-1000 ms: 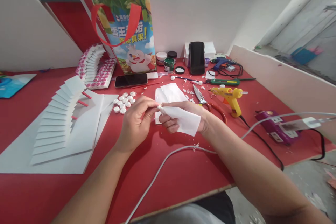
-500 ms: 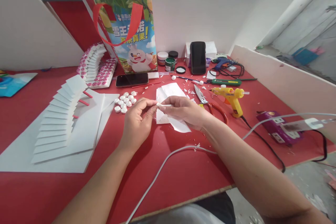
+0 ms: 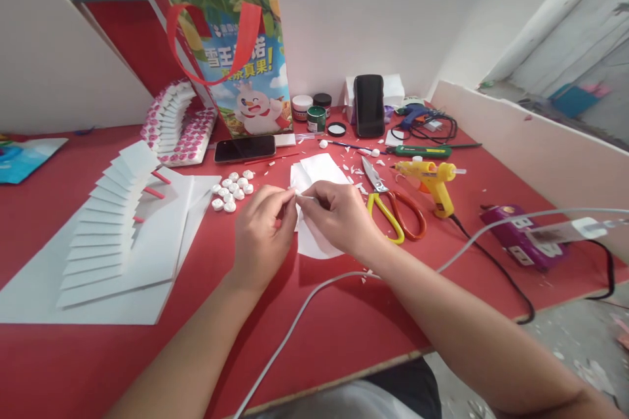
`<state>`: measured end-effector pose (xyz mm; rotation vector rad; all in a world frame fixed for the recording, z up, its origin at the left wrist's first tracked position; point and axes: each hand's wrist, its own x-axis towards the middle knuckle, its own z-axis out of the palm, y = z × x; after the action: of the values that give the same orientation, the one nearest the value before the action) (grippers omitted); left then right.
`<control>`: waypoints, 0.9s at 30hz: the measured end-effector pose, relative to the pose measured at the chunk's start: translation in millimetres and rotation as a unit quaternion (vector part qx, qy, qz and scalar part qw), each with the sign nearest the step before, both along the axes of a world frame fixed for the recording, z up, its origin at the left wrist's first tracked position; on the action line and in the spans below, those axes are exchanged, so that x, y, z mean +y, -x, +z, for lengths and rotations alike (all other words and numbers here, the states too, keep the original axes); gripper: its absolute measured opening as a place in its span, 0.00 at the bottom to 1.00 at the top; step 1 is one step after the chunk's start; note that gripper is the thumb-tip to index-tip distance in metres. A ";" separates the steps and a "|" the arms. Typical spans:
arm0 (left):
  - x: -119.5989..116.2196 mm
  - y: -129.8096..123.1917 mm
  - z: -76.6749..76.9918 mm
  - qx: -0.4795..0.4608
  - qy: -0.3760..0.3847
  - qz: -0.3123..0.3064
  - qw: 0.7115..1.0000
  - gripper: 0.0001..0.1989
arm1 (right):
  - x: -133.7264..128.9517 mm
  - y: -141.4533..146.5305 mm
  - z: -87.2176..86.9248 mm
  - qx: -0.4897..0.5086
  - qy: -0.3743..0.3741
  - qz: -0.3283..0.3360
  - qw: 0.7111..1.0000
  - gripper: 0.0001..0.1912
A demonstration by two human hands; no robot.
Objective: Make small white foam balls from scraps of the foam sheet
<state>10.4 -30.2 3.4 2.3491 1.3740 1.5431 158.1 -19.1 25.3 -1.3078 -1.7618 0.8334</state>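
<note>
My left hand [image 3: 265,226] and my right hand [image 3: 339,216] meet above the middle of the red table, fingertips pinched together. Between them is a white paper strip [image 3: 305,197], mostly covered by the fingers; its end at my left fingertips looks rolled. Below my right hand a curved piece of white paper [image 3: 317,245] shows, and I cannot tell whether it joins the strip. Folded white paper [image 3: 322,169] lies just behind the hands. Left of them sit several small white rolled rosettes [image 3: 229,207] in a cluster.
Scissors [image 3: 376,177] with red and yellow handles lie right, beside a yellow glue gun [image 3: 432,177]. A grey cable [image 3: 304,311] crosses in front. Fanned white pieces [image 3: 101,236] stand left. Behind are a phone [image 3: 246,148], a printed bag [image 3: 255,46] and paint jars [image 3: 316,119].
My hands have drawn closer together, and less of the strip shows between them. My right hand has turned and shifted slightly left, uncovering the yellow scissor handle.
</note>
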 end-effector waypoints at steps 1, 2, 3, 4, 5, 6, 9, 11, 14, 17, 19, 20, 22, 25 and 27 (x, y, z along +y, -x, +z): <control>0.2 0.1 -0.7 0.016 -0.018 0.003 1.000 0.08 | 0.2 0.0 0.3 0.009 0.006 0.000 1.000 0.12; 0.3 0.2 -1.4 0.030 -0.031 0.006 0.999 0.09 | 0.6 -0.1 0.6 0.016 0.012 0.000 1.000 0.12; 0.3 0.3 -2.2 0.040 -0.041 0.009 0.998 0.09 | 1.1 -0.3 0.7 0.024 0.016 -0.002 1.000 0.12; 0.1 0.2 -2.9 0.049 -0.047 0.010 0.998 0.10 | 1.6 -0.4 0.7 0.032 0.020 -0.004 0.999 0.13; -0.2 -0.1 -3.4 0.054 -0.053 0.010 0.997 0.11 | 2.1 -0.7 0.7 0.040 0.023 -0.006 0.999 0.13; -0.7 -0.6 -3.7 0.056 -0.056 0.008 0.997 0.11 | 2.5 -1.1 0.6 0.049 0.026 -0.008 0.998 0.13; -2.2 -2.5 -2.9 0.041 -0.050 -0.009 0.998 0.13 | 2.9 -2.9 1.6 0.070 0.030 -0.007 0.997 0.11; -2.6 -2.7 -0.8 0.011 -0.032 -0.021 0.999 0.12 | 2.4 -4.8 3.4 0.063 0.025 -0.003 0.998 0.10; -1.6 0.1 3.6 -0.059 0.049 -0.045 0.996 0.09 | 1.8 -8.1 7.4 0.029 0.003 0.016 0.999 0.08; 0.0 4.7 6.5 -0.097 0.131 -0.084 0.983 0.09 | 2.8 -10.8 9.9 -0.001 -0.009 0.051 0.999 0.08; 0.5 6.7 6.8 -0.079 0.134 -0.101 0.983 0.11 | 4.0 -11.4 9.7 0.005 0.001 0.069 0.998 0.10; 0.6 7.2 6.6 -0.062 0.124 -0.102 0.985 0.12 | 4.4 -11.4 9.3 0.020 0.013 0.075 0.997 0.10; 0.3 7.1 5.9 -0.027 0.094 -0.093 0.991 0.13 | 4.8 -11.0 8.6 0.061 0.046 0.076 0.994 0.10; 0.1 5.8 5.0 0.001 0.060 -0.070 0.996 0.11 | 5.7 -12.4 10.9 0.114 0.116 0.061 0.985 0.11; 0.3 5.4 5.3 -0.003 0.055 -0.059 0.997 0.10 | 8.3 -16.0 14.3 0.156 0.190 0.060 0.967 0.15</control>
<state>5.0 -29.9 8.7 2.3121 1.2606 1.4046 174.1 -10.8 39.6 -1.2296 -1.4867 1.4193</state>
